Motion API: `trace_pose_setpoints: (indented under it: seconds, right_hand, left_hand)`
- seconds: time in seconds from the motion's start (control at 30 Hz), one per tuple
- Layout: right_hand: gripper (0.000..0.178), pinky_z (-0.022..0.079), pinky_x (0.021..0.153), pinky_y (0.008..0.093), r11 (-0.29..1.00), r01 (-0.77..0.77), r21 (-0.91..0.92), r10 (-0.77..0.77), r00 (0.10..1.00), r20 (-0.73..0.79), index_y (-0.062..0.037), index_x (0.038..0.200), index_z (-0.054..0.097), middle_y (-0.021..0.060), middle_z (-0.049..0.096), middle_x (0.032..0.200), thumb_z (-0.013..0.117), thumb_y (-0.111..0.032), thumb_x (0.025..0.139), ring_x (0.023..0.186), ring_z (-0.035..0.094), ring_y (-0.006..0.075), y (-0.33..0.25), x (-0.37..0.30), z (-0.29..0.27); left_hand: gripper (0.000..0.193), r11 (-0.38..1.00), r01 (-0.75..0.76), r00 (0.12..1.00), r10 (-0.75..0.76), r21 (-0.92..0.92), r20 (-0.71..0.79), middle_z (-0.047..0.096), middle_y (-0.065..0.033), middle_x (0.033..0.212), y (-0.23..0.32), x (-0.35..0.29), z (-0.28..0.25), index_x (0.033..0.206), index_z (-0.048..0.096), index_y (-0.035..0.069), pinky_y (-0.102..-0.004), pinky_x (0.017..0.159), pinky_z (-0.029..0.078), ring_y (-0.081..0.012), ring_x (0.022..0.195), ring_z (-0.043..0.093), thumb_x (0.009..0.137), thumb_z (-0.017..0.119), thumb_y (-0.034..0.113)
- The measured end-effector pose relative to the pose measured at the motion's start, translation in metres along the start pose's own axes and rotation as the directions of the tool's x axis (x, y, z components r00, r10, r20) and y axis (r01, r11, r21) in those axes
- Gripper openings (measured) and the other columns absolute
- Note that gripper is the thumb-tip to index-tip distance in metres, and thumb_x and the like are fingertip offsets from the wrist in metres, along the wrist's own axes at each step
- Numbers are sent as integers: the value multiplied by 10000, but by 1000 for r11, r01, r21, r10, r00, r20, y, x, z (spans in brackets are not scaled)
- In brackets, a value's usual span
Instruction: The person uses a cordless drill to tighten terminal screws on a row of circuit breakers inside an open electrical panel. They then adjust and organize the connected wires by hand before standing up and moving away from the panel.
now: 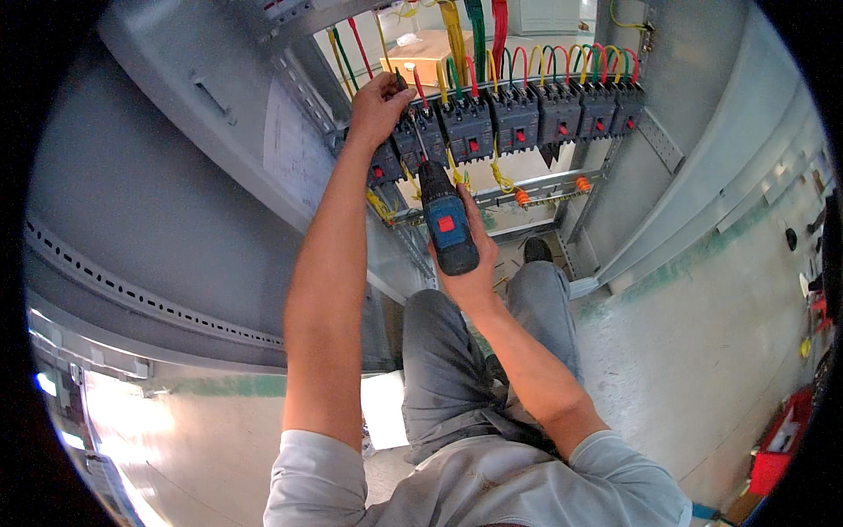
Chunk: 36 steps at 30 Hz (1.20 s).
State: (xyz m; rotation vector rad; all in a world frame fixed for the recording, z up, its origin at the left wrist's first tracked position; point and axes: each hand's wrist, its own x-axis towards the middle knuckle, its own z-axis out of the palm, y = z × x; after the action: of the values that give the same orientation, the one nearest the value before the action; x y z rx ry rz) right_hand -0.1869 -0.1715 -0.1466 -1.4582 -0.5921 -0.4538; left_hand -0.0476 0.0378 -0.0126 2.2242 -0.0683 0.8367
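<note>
In my right hand (471,255) is a blue and black cordless screwdriver (446,220), its fingers wrapped round the grip. The tool's long bit (420,136) reaches up to the top of a black circuit breaker (411,145) in the left part of the row. My left hand (379,107) is closed at that breaker's top edge, thumb and fingers pinching a dark-ended wire (400,81). Where the bit tip meets the terminal is too small to make out. Red, green and yellow wires (562,61) loop into the tops of the breakers to the right.
Grey cabinet walls (237,114) stand at left and right of the breaker row. Below it runs a metal rail (527,195) with orange insulators (522,198) and yellow wire bundles (502,178). Behind is a cardboard box (426,57). A red bin (777,448) sits far right.
</note>
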Motion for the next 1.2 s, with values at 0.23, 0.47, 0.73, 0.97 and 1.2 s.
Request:
trace_pose_setpoints:
  seconds: [0.23,0.47,0.73,0.97,1.2]
  right_hand:
    - [829,527,920,353,1000,-5,1,5,1000,-2,-24,1547,394,180,708,1158,760,-11,804,1034,702,219,-6,-1,-5]
    - [819,531,897,336,1000,-1,11,1,1000,-7,-16,1546,389,178,708,1146,756,-22,814,993,701,206,-9,-4,-6]
    - [811,540,896,340,1000,-7,-15,7,1000,-3,-9,1545,390,178,713,1126,750,-21,818,994,706,207,-11,-3,-9]
    - [800,539,905,338,1000,-4,-2,4,1000,-11,-6,1540,392,182,711,1140,755,-22,826,1005,707,206,-9,-5,-8]
    - [833,537,899,343,1000,-7,-24,7,1000,8,-24,1557,375,182,711,1141,749,-4,813,1003,711,215,-10,0,-8]
  left_hand:
    - [258,1000,11,999,-11,0,42,690,-41,833,-2,-1,-2,981,671,7,-294,706,502,-112,757,618,867,803,198]
    - [225,986,63,996,-51,-153,79,690,-17,833,-5,0,-3,1007,685,3,-280,702,499,-94,759,614,886,788,162]
    - [231,997,19,998,-14,-78,69,703,-30,844,-5,0,-2,1019,707,10,-295,722,501,-109,779,627,867,796,158]
    - [264,998,2,997,2,-59,75,698,-40,841,-14,0,-2,1029,702,-5,-304,732,503,-124,777,623,854,805,165]
    - [300,999,37,995,-36,-12,90,712,-54,894,-2,-3,-4,1028,699,5,-314,772,499,-128,828,629,858,794,233]
